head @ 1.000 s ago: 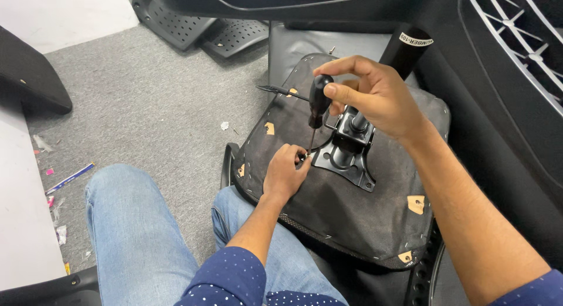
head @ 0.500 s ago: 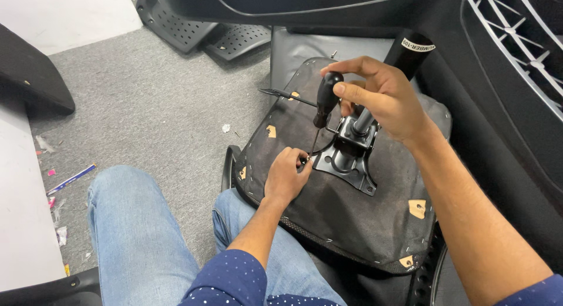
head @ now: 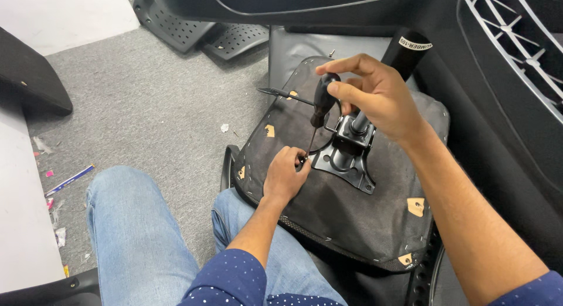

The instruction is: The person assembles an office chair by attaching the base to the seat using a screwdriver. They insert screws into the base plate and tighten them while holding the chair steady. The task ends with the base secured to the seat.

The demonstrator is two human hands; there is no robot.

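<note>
- Since the earlier frames the right hand (head: 381,97) has shifted slightly on the screwdriver (head: 319,109), which stands a touch more upright; the left hand (head: 285,177) has stayed at the tip.
- Screwdriver — black handle up, thin shaft running down to the near-left corner of the black metal mounting plate (head: 346,159), tilted a little to the right at the top.
- Right hand: fingers clamped around the handle, thumb and forefinger pinching its upper end.
- Left hand: fingers closed together at the shaft tip, apparently pinching a small fastener too small to make out.
- Mounting plate sits on the fabric underside of an upturned chair seat (head: 352,224), which rests against the person's jeans-clad legs (head: 141,235).
- Black cylinder (head: 404,56) rises from the plate — behind the right hand.
- Grey carpet floor (head: 152,112) to the left, with scraps of litter; perforated black plastic parts (head: 187,24) lie beyond.
</note>
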